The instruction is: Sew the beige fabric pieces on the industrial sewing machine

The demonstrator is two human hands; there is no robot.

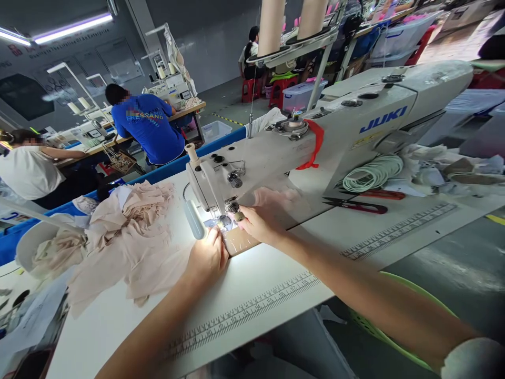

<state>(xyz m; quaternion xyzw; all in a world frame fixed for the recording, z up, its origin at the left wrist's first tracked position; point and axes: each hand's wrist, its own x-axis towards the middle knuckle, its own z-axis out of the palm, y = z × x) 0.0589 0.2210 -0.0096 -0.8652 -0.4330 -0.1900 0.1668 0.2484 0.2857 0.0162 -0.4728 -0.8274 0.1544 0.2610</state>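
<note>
A white sewing machine (268, 152) with a red ribbon round its arm stands on a white table. My left hand (209, 250) is closed just left of the needle area, its fingers curled down at the machine bed; what they hold is hidden. At the right of the presser foot, my right hand (256, 223) has its thumb and fingers pressed together beside a small round knob, and anything between them is too small to tell. Pale pink fabric (276, 196) lies behind my right hand, under the machine arm. A grey lamp (194, 218) hangs by the needle.
Crumpled pale pink fabric (134, 226) is piled at the left. Black scissors (359, 204), a coil of pale green cord (373, 172) and fabric scraps lie at the right. A printed ruler (244, 310) runs along the front edge. Other people sit at machines behind.
</note>
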